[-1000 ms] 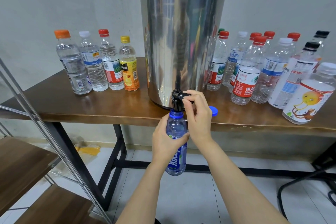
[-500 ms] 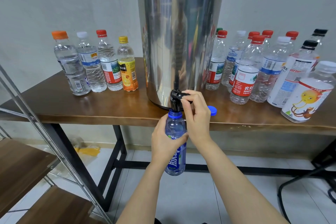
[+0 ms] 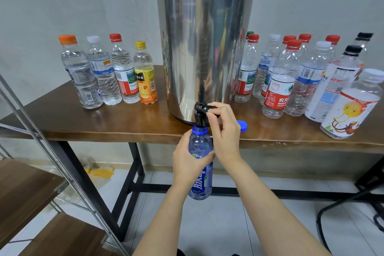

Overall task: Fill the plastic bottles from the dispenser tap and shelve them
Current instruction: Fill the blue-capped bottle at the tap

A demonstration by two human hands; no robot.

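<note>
Your left hand [image 3: 187,160] has its fingers [image 3: 207,157] curled round the bottle [image 3: 201,185], mouth just under the tap [image 3: 200,116]; hold it plumb there while your right hand [image 3: 225,133] pinches the lever [image 3: 210,107], easing off before the neck floods.

Tabletop [image 3: 104,124]: brown wood, glossy, on black metal legs [image 3: 136,172].
Centre, base close to the front edge: steel dispenser [image 3: 205,48], black lid, upright.
9 o'clock of the dispenser, four upright in a row, side by side: orange-capped bottle [image 3: 81,77], white-capped bottle [image 3: 104,77], red-capped bottle [image 3: 124,75], yellow-capped bottle [image 3: 145,79] with orange label.
3 o'clock of the dispenser: crowded group of capped bottles [image 3: 291,77], caps red, white, black, one green.
4 o'clock of the dispenser base, by the front edge: loose blue cap [image 3: 243,125].
</note>
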